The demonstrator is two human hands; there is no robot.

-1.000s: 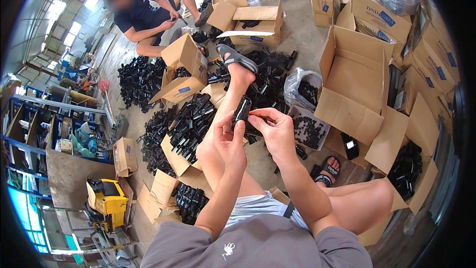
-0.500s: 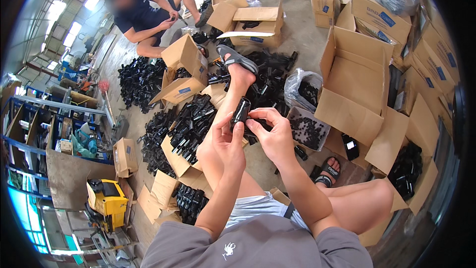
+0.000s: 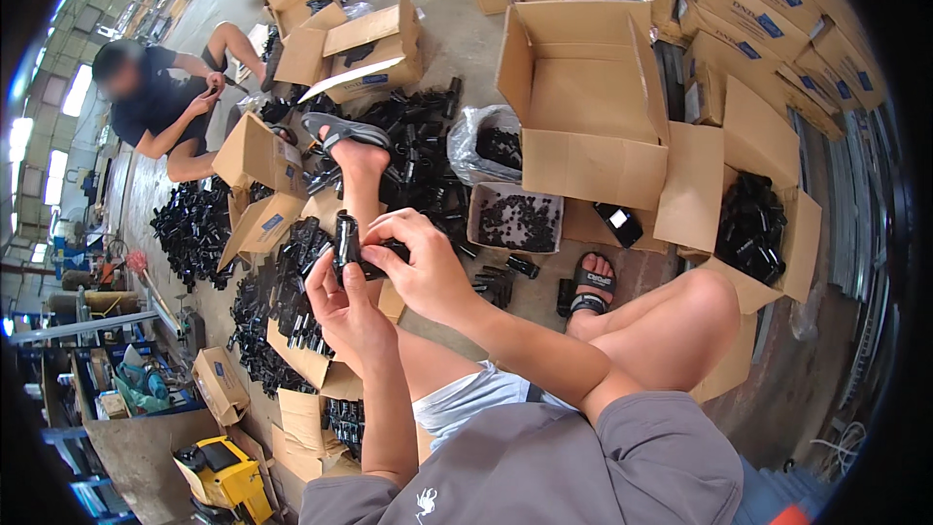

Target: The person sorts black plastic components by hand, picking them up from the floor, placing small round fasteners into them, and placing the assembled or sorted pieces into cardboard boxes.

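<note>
A short glossy black plastic tube [image 3: 345, 239] stands nearly upright above my raised leg, gripped between the thumb and fingers of my left hand [image 3: 355, 316]. From the right, my right hand [image 3: 423, 262] meets the tube's side with thumb and forefinger pinched together; whatever lies between those fingertips is hidden. Beneath and beyond my hands spreads a heap of similar black tubes [image 3: 418, 141]. To the right of the heap, a shallow box [image 3: 473, 224] holds many tiny black parts, and a clear plastic bag [image 3: 466, 151] with more of them sits behind it.
A large open carton [image 3: 593, 160] stands ahead, with stacked cartons [image 3: 758, 10] behind it. At right, another open carton [image 3: 812, 243] holds black tubes. A co-worker [image 3: 146, 107] sits at far left beside a tube pile [image 3: 194, 228]. A yellow machine [image 3: 228, 481] stands at lower left.
My view has swung to the right, so the scene sits further left. Both hands still hold together at the black tube, with little change in their grip.
</note>
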